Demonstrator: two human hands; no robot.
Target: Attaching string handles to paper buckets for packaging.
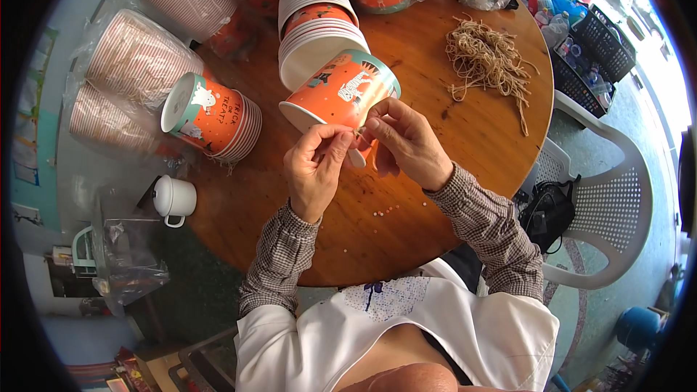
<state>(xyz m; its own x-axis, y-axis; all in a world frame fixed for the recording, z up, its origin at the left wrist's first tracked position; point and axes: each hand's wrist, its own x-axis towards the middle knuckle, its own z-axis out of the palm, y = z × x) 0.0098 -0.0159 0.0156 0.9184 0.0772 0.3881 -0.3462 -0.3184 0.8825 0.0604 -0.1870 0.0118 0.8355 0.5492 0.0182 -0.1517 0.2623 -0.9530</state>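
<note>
An orange paper bucket [341,91] with a teal band and white ghostly figures lies tilted on the round wooden table, its white rim toward my left hand. My left hand [314,170] is closed in a pinch beside that rim. Against the bucket's side, my right hand [415,147] pinches too, with thumb and forefinger almost meeting the left fingertips. Whatever lies between the fingertips is too small to make out. A loose pile of tan twine [488,58] sits at the far right of the table. Behind the bucket lies a nested stack of white-lined paper buckets [316,40].
Another stack of orange buckets [221,122] stands at the left, near plastic-wrapped stacks [127,58] that line the far edge. A white lidded mug [174,198] is at the left. Small pale bits [386,210] dot the wooden table [312,247]. A white plastic chair [624,196] stands right.
</note>
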